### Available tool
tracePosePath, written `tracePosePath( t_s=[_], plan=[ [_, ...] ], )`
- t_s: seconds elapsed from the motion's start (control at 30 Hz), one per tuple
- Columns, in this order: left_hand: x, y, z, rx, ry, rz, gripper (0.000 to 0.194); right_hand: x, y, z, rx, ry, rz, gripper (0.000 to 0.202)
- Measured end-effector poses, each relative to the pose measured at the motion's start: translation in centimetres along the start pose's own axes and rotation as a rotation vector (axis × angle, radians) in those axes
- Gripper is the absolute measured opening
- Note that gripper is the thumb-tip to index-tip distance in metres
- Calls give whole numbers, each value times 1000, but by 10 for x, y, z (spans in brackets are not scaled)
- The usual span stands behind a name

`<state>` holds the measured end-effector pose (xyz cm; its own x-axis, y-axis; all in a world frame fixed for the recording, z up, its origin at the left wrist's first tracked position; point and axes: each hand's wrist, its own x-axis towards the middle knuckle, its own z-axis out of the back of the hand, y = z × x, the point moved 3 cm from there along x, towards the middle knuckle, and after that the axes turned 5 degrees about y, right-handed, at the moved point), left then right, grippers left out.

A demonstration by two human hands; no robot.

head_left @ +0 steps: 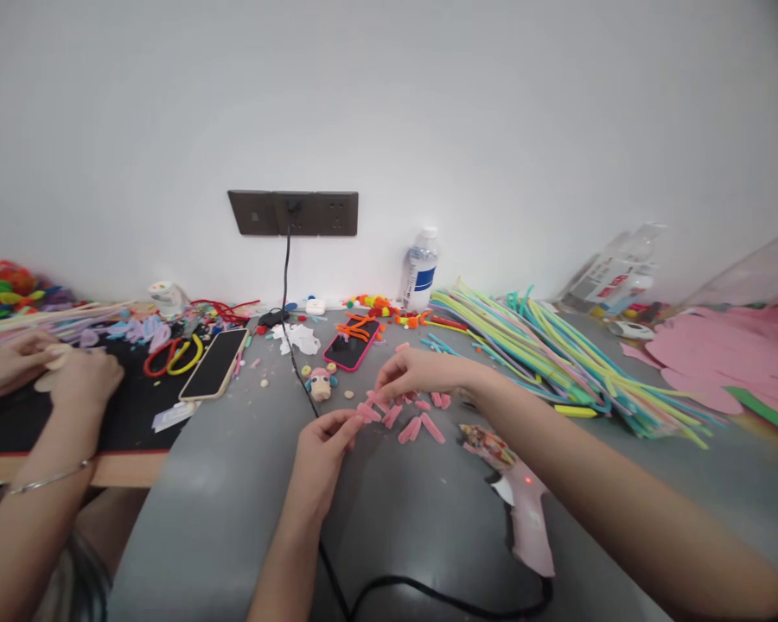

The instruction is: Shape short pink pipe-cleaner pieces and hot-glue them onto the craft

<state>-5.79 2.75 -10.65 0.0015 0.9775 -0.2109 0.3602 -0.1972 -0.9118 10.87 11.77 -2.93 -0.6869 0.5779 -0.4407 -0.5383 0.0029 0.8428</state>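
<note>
**Short pink strips, held and loose**

The held pink piece is fuzzy and partly hidden; its exact form cannot be made out. The loose strips lie scattered on the grey tabletop, mostly to its right, several set at narrow angles to one another.
</note>
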Motion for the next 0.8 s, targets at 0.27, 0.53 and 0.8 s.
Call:
tracePosePath(
  t_s=[0.27, 0.53, 0.8],
  plan=[
    [0, -1, -1, -11, -5, 29, 38, -2, 4, -2, -48, 18, -6, 19],
    [0, 0, 1, 8, 17, 38, 38, -4, 9, 0, -106, 39, -54, 23],
    [1, 2, 1, 11, 39, 35, 35, -5, 14, -1, -143, 45, -87, 19]
  ],
)
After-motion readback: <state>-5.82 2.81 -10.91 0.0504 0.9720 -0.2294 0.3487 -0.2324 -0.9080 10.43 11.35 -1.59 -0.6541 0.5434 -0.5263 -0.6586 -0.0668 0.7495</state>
